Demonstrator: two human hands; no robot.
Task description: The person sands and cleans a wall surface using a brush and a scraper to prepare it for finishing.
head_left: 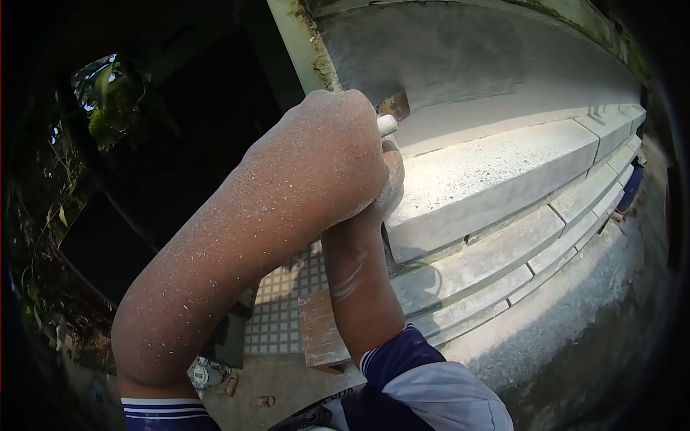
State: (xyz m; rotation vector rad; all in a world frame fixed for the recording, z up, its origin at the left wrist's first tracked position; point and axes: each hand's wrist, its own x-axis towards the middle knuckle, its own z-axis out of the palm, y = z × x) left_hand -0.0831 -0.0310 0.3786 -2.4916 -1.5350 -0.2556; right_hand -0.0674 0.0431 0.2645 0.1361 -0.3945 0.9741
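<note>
My left hand point(338, 136) is a dusty fist held up near the wall, its back to me and its fingers turned away. Close against it on the right is my right hand point(392, 179), white with dust and mostly hidden behind the left wrist. Both seem closed around one tool, which looks like a scraper. A white, rounded handle end point(388, 126) sticks out beside the left knuckles. Just above that, a rusty brown flat piece point(394, 105) lies against the grey wall point(460, 65). Most of the tool is hidden by my hands.
Below the wall runs a white ledge point(496, 158) strewn with flakes, above stepped mouldings point(496, 237). A wooden bench or board point(320, 330) stands below my arms. Sandals point(264, 401) lie on the floor. Part of another person point(631, 188) shows at far right.
</note>
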